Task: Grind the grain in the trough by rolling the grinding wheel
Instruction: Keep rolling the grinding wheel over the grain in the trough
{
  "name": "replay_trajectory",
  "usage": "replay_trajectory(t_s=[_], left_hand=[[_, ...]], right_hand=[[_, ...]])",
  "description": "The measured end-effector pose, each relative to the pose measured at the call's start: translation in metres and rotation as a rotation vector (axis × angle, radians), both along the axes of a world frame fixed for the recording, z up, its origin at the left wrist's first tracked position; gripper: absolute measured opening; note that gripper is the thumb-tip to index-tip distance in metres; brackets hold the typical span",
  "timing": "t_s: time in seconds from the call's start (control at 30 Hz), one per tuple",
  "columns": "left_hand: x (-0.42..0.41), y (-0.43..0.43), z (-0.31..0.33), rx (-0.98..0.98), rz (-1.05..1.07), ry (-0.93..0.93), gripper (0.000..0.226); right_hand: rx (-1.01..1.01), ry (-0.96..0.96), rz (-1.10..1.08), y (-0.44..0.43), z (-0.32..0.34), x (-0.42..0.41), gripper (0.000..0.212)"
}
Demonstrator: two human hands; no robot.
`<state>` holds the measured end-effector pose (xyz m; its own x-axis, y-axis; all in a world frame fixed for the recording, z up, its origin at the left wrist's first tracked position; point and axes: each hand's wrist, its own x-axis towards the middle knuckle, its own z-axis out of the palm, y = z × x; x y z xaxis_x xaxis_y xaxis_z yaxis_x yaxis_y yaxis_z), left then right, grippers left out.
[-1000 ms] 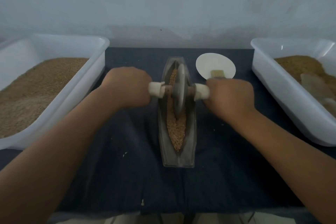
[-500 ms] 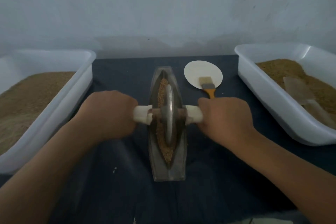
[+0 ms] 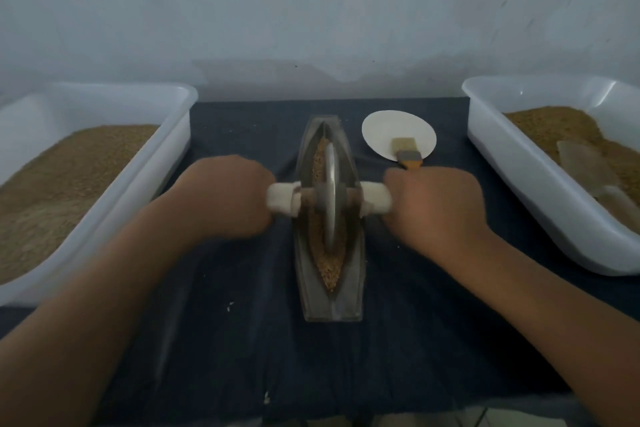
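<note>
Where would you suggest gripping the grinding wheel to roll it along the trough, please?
Grip the white-wrapped axle ends, one from each side, as the left hand and right hand do. The grinding wheel stands on edge in the narrow trough; only its axle sticks out.

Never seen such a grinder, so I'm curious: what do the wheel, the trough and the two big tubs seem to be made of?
Grinding wheel: likely metal, a thin grey disc with a dull sheen. Trough: apparently the same grey metal, matte and smooth-walled. Left tub and right tub: white plastic, judging by their glossy, moulded rims.
</note>
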<state>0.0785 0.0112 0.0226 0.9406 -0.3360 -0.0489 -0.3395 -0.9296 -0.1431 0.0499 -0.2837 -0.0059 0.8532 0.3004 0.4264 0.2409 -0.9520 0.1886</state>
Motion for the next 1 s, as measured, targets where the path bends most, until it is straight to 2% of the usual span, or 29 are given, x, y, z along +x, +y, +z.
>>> replay_trajectory(t_s=[0.13,0.27,0.37,0.47,0.57,0.67,0.73,0.9,1.0], left_hand=[[-0.009,0.003,-0.002,0.018,-0.018,-0.007,0.025],[0.036,-0.013,0.000,-0.028,0.090,-0.107,0.019],[0.058,-0.019,0.000,-0.096,0.143,-0.130,0.020],[0.048,-0.014,-0.001,-0.125,0.119,-0.057,0.021],[0.018,-0.001,-0.006,-0.089,0.033,-0.007,0.019],[-0.007,0.005,-0.011,-0.024,-0.065,-0.062,0.023],[-0.001,0.002,-0.010,0.000,-0.065,-0.100,0.024],[0.054,-0.015,-0.003,-0.046,0.080,-0.180,0.020],[0.060,-0.018,-0.006,-0.086,0.110,-0.250,0.026]], right_hand=[[0.012,0.054,0.034,-0.007,-0.002,-0.009,0.037],[-0.023,-0.043,-0.050,0.006,0.006,0.044,0.017],[-0.021,-0.021,-0.099,0.019,0.018,0.074,0.009],[-0.048,-0.006,-0.102,0.021,0.023,0.067,0.014],[-0.046,0.009,-0.025,0.007,0.011,0.024,0.028],[0.021,0.060,0.052,-0.004,0.002,-0.013,0.044],[0.056,0.042,0.032,-0.006,-0.002,-0.007,0.047],[0.017,-0.032,-0.076,0.011,0.002,0.061,0.019],[0.018,-0.024,-0.099,0.020,0.014,0.075,0.014]])
